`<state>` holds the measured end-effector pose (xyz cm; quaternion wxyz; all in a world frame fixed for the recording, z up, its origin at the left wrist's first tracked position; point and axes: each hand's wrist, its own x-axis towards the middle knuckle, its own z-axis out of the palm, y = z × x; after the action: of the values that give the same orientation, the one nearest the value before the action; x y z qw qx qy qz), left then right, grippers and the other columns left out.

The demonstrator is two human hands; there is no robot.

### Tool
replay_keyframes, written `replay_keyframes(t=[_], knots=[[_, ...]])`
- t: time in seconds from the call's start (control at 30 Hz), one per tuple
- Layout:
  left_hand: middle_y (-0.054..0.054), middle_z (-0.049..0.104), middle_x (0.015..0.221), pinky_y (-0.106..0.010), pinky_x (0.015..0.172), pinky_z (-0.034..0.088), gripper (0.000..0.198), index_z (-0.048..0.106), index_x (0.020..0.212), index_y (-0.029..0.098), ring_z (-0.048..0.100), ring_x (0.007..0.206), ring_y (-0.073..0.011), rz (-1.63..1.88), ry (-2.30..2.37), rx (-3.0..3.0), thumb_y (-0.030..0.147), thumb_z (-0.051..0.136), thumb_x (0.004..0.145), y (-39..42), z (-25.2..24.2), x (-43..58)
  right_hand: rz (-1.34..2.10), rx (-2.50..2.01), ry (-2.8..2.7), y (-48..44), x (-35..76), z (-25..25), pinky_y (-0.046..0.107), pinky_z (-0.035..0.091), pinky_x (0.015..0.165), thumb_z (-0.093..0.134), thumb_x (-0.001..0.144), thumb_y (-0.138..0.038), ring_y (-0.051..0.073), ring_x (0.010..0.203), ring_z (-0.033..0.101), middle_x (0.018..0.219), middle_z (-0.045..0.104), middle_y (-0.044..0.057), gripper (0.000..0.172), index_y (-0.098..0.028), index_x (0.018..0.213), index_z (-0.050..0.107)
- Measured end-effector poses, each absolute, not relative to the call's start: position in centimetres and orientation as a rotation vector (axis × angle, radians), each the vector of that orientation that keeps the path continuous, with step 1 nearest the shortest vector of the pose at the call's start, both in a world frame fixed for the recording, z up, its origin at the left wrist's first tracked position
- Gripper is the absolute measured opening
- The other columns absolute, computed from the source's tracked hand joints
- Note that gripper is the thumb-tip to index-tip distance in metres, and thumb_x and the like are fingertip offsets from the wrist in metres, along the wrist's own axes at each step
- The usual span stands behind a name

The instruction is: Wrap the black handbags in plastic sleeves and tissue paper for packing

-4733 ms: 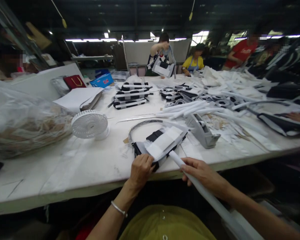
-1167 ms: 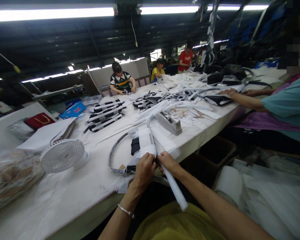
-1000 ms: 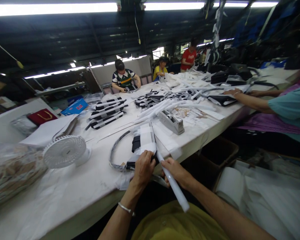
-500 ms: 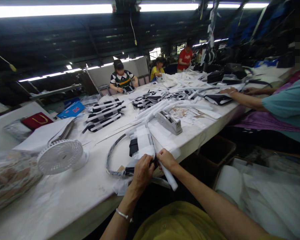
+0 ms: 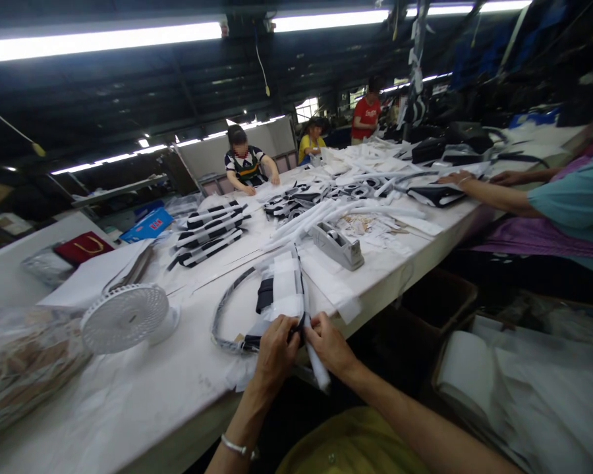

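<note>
A flat black piece, perhaps a bag, partly covered by white wrapping sheet [image 5: 284,276] lies at the table's near edge. From its left side curves a long loop of strap or handle [image 5: 221,309] in clear plastic film. My left hand [image 5: 278,352] is closed on the dark near end of this piece, its fingertips pinching a black strap. Close beside it, my right hand [image 5: 332,349] pinches a white wrapping strip [image 5: 317,362], which hangs past the table edge below the fingers. My own fingers hide the exact point of grip.
A grey tape dispenser [image 5: 337,245] stands beyond my hands, near paper scraps. To the left are a white fan [image 5: 128,319] and stacked black-and-white wrapped straps [image 5: 212,234]. A co-worker's hand [image 5: 457,179] rests on a black piece at right. White sheets [image 5: 518,382] fill a bin below.
The white strip has swung inward, steeper and nearer my left hand. My right hand has shifted slightly down with it. Across the table, a co-worker's arms have spread over the work.
</note>
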<state>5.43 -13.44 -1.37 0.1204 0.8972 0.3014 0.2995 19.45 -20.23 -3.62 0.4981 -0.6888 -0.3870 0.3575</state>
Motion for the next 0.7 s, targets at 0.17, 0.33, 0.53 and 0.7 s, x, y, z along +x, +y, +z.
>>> replay_keyframes(t=[0.17, 0.33, 0.53, 0.7], knots=[[-0.003, 0.065, 0.084, -0.03, 0.074, 0.052, 0.016, 0.06, 0.092, 0.021, 0.064, 0.079, -0.0184, 0.942, 0.912, 2.587, 0.012, 0.049, 0.083, -13.8, -1.3, 3.8, 1.157, -1.496, -0.76, -17.9, 24.3, -3.1, 0.021, 0.043, 0.043, 0.06, 0.088, -0.038, 0.01, 0.048, 0.056, 0.071, 0.066, 0.002, 0.024, -0.017, 0.077, 0.059], [-0.002, 0.064, 0.085, -0.029, 0.072, 0.052, 0.019, 0.059, 0.095, 0.021, 0.064, 0.078, -0.0178, 0.923, 0.858, 2.663, 0.011, 0.049, 0.082, -13.7, -1.5, 2.9, 1.191, -1.475, -0.646, -13.5, 25.7, -2.0, 0.018, 0.047, 0.047, 0.065, 0.084, -0.03, 0.009, 0.054, 0.059, 0.073, 0.066, 0.003, 0.017, -0.014, 0.079, 0.06], [-0.003, 0.061, 0.081, -0.033, 0.07, 0.049, 0.025, 0.056, 0.092, 0.021, 0.06, 0.077, -0.0218, 0.909, 1.013, 2.873, 0.006, 0.051, 0.073, -13.9, -1.9, 3.1, 1.375, -1.448, -0.653, -11.6, 24.8, -2.4, 0.018, 0.047, 0.043, 0.071, 0.074, -0.018, 0.011, 0.048, 0.06, 0.062, 0.064, 0.001, 0.014, -0.014, 0.074, 0.058], [-0.002, 0.06, 0.076, -0.033, 0.068, 0.047, 0.013, 0.055, 0.081, 0.021, 0.057, 0.072, -0.0211, 0.88, 0.981, 2.775, 0.01, 0.054, 0.074, -13.5, -1.7, 3.8, 1.442, -1.412, -0.677, -10.9, 25.2, -2.8, 0.017, 0.046, 0.044, 0.07, 0.072, -0.016, 0.011, 0.051, 0.062, 0.059, 0.065, 0.0, 0.011, -0.014, 0.077, 0.061]])
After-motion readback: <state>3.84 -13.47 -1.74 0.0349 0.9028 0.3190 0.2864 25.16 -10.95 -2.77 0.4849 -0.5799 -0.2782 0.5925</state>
